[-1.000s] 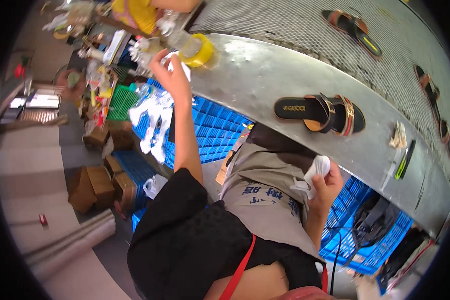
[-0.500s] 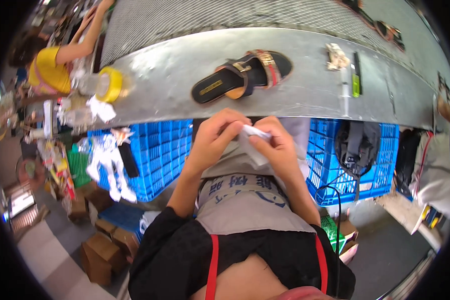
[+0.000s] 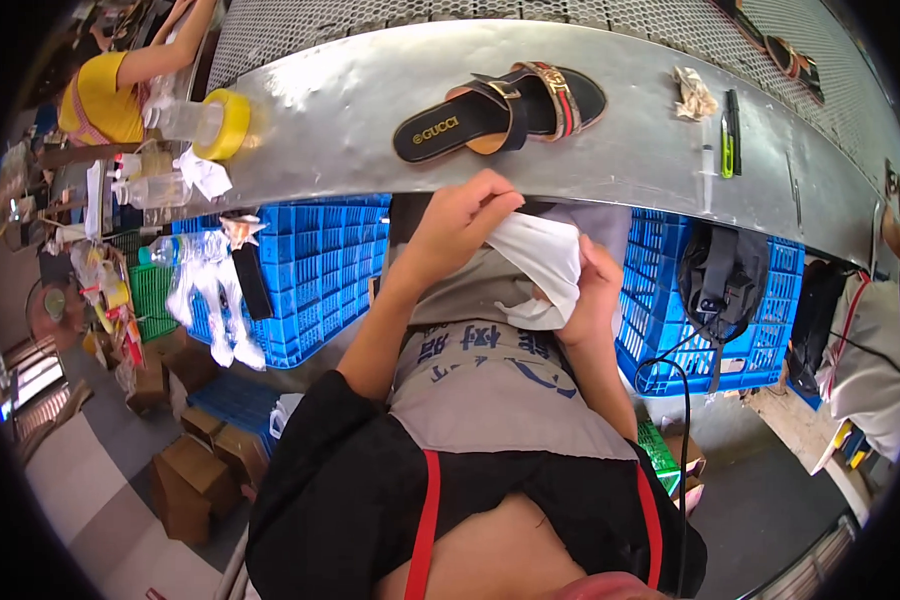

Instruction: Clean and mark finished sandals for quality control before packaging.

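A thin white cloth [image 3: 538, 248] is stretched between my hands, just off the near edge of the metal bench. My left hand [image 3: 462, 222] pinches its upper left corner. At the cloth's right side, my right hand [image 3: 592, 302] is closed on it, with part of the fingers behind the fabric. Beyond my hands, a dark sandal [image 3: 438, 138] with buckled and striped straps lies on its sole on the bench, toe to the right. Neither hand touches it.
The metal bench [image 3: 320, 120] holds a yellow tape roll [image 3: 238, 124] with a clear bottle, a crumpled cloth [image 3: 694, 94], a syringe [image 3: 707, 172] and a green cutter [image 3: 727, 150]. Blue crates [image 3: 325, 265] stand below. A mesh belt [image 3: 400, 12] runs behind; a person in yellow [image 3: 100, 95] works left.
The bunched white cloth has been opened out between my hands. My left hand has risen slightly, and my right hand has moved right. In the picture, the bench and sandal have shifted upward.
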Tool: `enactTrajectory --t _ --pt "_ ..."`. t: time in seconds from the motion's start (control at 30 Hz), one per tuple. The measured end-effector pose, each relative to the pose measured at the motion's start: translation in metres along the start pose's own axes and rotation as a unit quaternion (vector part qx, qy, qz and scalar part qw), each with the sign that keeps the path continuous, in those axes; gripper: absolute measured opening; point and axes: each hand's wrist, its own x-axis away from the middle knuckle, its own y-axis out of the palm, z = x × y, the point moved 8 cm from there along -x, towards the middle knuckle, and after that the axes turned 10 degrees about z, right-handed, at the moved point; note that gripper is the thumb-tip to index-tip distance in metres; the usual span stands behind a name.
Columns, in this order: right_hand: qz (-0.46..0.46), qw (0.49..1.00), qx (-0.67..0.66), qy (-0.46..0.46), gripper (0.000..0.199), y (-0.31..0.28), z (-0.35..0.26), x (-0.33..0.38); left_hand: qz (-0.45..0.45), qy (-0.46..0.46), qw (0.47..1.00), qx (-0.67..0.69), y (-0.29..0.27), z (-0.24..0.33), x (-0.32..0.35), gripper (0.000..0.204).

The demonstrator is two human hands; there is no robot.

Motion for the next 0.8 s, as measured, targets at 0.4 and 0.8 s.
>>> enactTrajectory --t 0.4,0.8 --pt "0.063 0.982 0.111 -0.138 0.022 0.022 -0.022 -0.027 0.025 0.397 0.907 -0.136 0.047 0.045 0.066 0.032" --pt "-0.083 0.995 0.047 -0.039 0.016 0.022 0.008 0.014 0.170 0.110 0.978 -0.049 -0.068 -0.008 0.109 0.007"
